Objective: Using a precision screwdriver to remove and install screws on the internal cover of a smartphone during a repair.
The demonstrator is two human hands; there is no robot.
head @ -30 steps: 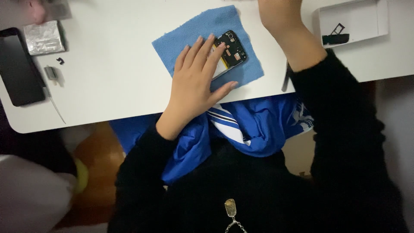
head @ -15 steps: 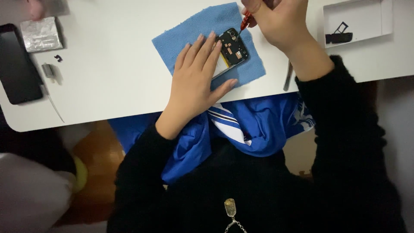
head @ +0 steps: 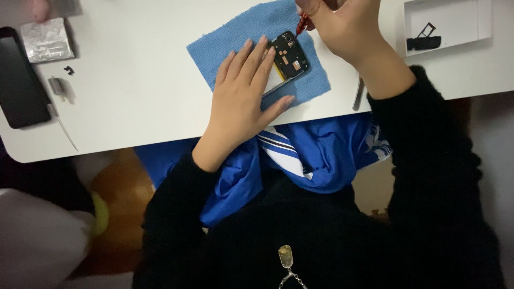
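Here, two hands work on an opened phone (head: 288,63) lying on a blue cloth (head: 241,40).

The left hand (head: 243,104) lies flat on the phone's lower part, its fingers (head: 256,63) spread apart and pressing down. Above the phone, the right hand (head: 342,27) has its fingers closed around a red-handled screwdriver (head: 301,24), tip at the phone's top corner. Right of the cloth, tweezers (head: 358,93) lie on the white surface (head: 139,80).
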